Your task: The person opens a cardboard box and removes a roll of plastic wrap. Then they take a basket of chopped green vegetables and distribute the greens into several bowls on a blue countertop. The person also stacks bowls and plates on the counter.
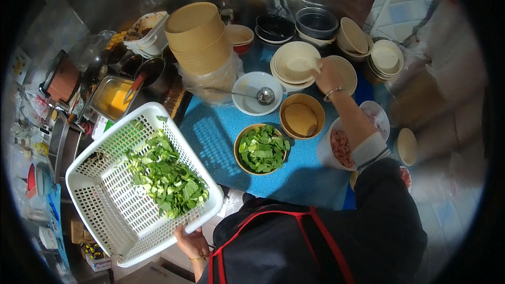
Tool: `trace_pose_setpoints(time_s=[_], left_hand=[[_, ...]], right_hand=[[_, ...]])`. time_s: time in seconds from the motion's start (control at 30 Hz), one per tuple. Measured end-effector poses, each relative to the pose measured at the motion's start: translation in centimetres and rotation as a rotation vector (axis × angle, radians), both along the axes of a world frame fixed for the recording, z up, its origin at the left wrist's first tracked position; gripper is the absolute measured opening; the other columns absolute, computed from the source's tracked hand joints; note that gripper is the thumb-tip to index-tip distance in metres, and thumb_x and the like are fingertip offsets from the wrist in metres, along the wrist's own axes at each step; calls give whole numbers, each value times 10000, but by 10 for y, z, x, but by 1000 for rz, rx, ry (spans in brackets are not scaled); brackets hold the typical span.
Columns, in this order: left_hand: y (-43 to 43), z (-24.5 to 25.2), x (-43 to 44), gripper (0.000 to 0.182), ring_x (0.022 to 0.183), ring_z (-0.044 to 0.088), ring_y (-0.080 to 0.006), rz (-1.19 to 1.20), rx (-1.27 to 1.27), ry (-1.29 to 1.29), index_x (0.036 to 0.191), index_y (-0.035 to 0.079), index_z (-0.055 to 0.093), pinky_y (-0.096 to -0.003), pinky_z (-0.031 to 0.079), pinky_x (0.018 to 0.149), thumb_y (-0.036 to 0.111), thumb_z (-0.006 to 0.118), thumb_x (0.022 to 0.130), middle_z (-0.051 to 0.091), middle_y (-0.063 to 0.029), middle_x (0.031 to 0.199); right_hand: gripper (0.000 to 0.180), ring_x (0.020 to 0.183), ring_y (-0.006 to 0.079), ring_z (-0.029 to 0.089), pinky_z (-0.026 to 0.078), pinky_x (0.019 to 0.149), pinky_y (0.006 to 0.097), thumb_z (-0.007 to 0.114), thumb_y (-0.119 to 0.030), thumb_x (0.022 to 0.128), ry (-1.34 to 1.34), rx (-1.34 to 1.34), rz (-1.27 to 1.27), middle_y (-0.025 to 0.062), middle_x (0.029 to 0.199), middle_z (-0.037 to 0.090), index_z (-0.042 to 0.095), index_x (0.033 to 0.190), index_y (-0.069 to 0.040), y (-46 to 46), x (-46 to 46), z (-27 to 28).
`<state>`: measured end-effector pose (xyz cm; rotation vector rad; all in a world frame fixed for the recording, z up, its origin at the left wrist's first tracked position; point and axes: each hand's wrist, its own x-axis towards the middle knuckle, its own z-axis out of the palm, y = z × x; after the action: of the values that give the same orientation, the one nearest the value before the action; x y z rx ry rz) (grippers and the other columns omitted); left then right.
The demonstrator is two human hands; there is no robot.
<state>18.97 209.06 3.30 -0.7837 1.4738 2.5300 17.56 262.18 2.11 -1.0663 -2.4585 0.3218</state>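
Note:
My left hand (192, 243) grips the near rim of a white plastic basket (118, 205), which is tilted and holds chopped leafy greens (173, 181). At the stacked cream bowls (296, 63), the fingers of my right hand (328, 75) are on the right rim; whether they pinch it is unclear. A brown paper bowl of chopped greens (262, 149) rests on the blue mat (292, 185). Beside it stands a brown paper bowl (302, 116) with only its brown inside showing. Behind them a white bowl (246, 104) holds a metal ladle (265, 96).
A tall stack of brown paper bowls (197, 39) stands behind the white bowl. Under my right forearm is a white tub of chopped pink meat (341, 150). A metal tray of yellow liquid (114, 96) lies left. More bowls (386, 59) line the back right.

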Motion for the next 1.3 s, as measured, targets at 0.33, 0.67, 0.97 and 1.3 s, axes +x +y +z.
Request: trace_pose_setpoints(time_s=[0.33,0.67,0.97,1.3], left_hand=[[46,50,-1,429,958,547,-239,114,-102,-122,1140,30,427,-346,473,819,179,537,753,529,-101,1071],[57,41,-8,439,967,553,-235,160,-76,-50,1156,44,423,-330,496,787,161,541,749,530,-105,1096],[65,32,-4,451,1008,530,-253,219,-63,22,1168,37,406,-388,464,849,153,529,750,514,-111,1115],[59,29,-8,403,983,546,-240,222,-53,-28,1135,26,434,-345,485,820,160,520,764,532,-112,1097]], right_hand=[[283,483,186,565,453,407,287,533,-185,739,407,-826,-231,164,631,584,578,848,72,108,-51,-41],[306,965,296,561,470,779,386,595,-224,740,-402,-491,-250,143,1054,580,588,997,-59,92,-41,-69],[309,924,298,578,479,759,382,620,-207,711,-372,-379,-293,158,1007,596,599,976,-48,100,-61,-73],[386,947,293,564,456,793,398,595,-289,725,-382,-375,-185,168,1041,579,565,1014,-35,128,-61,-81]])
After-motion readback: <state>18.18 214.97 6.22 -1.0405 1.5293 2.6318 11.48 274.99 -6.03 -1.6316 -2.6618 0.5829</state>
